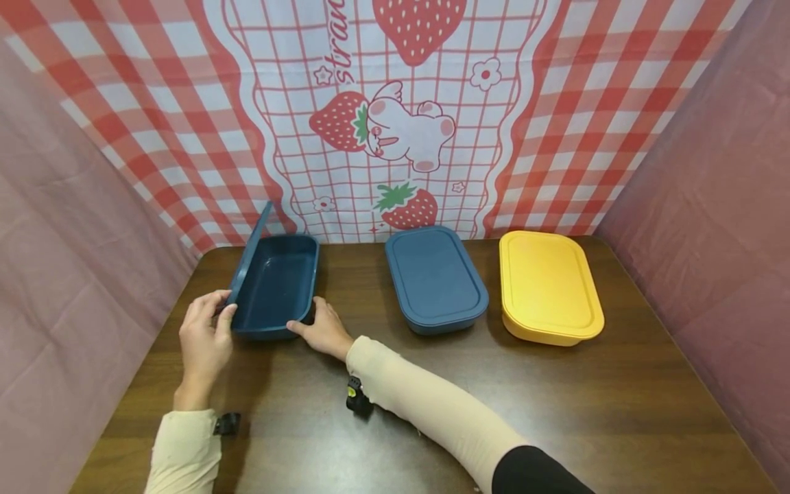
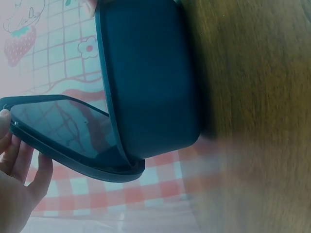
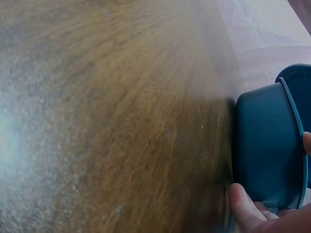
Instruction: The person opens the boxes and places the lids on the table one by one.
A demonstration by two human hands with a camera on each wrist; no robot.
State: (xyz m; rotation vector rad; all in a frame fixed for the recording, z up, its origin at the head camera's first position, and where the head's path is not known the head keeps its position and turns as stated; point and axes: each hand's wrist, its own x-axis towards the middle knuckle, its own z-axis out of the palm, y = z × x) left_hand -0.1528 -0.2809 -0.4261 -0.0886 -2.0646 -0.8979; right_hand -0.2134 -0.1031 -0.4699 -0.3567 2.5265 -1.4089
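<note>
Cropped sleeves [image 1: 432,405] lead to left hand [image 1: 206,336] pinching lid [image 1: 249,254] and right hand [image 1: 324,331], partly hidden, gripping open box [image 1: 276,285].

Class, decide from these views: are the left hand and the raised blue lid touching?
Touching: the left wrist view shows the left hand with its thumb on the raised lid's edge.

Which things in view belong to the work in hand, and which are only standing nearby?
In the job:
open blue container, gripped by the right hand
its raised lid, held by the left hand

Just there, untouched:
closed blue container
closed yellow container
strawberry-patterned cloth behind
</note>
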